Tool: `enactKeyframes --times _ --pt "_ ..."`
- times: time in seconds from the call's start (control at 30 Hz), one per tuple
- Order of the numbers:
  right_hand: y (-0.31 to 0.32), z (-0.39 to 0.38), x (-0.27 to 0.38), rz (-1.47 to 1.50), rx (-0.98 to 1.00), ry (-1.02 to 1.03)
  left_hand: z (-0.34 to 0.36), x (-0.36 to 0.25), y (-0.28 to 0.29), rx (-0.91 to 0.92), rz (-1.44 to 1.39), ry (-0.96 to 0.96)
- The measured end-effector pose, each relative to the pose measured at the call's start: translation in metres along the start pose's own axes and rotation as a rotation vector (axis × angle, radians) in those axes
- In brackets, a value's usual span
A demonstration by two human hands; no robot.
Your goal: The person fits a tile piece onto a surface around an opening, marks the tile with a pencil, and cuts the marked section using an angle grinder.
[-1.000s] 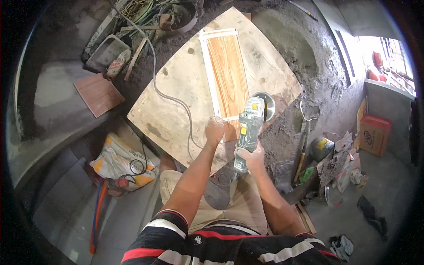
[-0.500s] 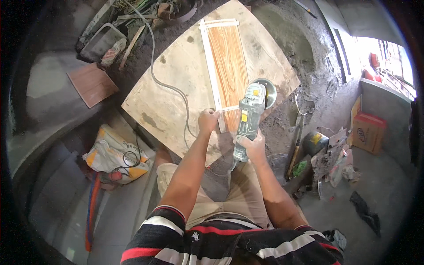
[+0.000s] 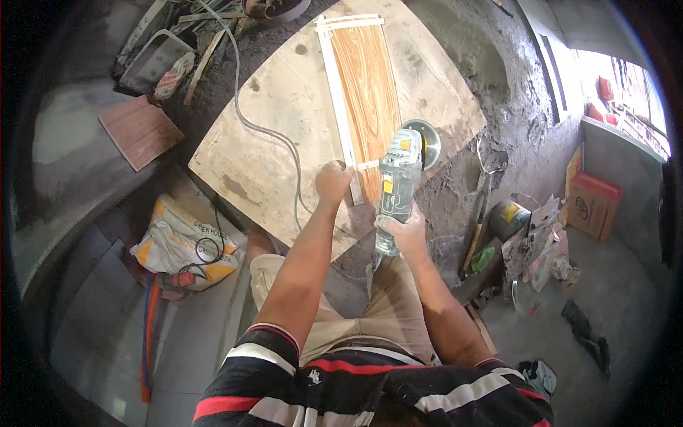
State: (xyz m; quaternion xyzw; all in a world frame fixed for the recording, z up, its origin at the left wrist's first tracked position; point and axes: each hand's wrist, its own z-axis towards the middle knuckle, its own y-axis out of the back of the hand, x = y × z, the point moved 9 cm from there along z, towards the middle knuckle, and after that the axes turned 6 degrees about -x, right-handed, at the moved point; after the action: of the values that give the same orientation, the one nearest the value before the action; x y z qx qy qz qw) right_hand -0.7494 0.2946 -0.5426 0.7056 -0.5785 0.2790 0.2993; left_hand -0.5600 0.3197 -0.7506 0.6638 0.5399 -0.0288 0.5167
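My right hand (image 3: 404, 233) is wrapped round the body of a dusty grey-green angle grinder (image 3: 398, 174) with yellow marks. Its round disc (image 3: 431, 144) points away from me, over the right edge of a wood-grain tile (image 3: 364, 71). White strips (image 3: 333, 85) run along the tile's left side and across its top and lower part. Close to the lower end of the long strip, my left hand (image 3: 333, 183) is closed, with its fingertips against the strip; what they pinch, if anything, is hidden. The tile lies on a large pale board (image 3: 249, 153) in front of me.
A grey cable (image 3: 274, 132) curves over the board's left half. Left of it are a brown tile (image 3: 140, 133) and a printed sack (image 3: 186, 245). On the right stand a cardboard box (image 3: 594, 204) and a heap of scraps (image 3: 541, 249). Wet mortar (image 3: 491, 71) borders the board.
The view has shifted slightly, so the board and tile sit a little higher in it. Both hands keep their places, the right still gripping the angle grinder; the left stays by the strip.
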Motion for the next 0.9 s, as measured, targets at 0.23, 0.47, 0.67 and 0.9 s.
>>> enactKeyframes --times 0.23,0.47,0.67,0.9 --pt "0.000 -0.010 0.034 -0.187 -0.003 0.135 -0.020 -0.002 0.021 0.368 -0.587 0.398" --pt "-0.042 -0.065 0.077 -0.047 0.078 0.116 -0.117 -0.179 0.152 0.839 -1.346 0.255" --pt "-0.059 -0.070 0.085 0.192 0.408 -0.098 -0.126 -0.175 0.192 0.545 -1.446 0.237" --pt "-0.077 -0.072 0.094 0.207 0.471 -0.184 -0.115 -0.176 0.205 0.430 -1.544 0.254"
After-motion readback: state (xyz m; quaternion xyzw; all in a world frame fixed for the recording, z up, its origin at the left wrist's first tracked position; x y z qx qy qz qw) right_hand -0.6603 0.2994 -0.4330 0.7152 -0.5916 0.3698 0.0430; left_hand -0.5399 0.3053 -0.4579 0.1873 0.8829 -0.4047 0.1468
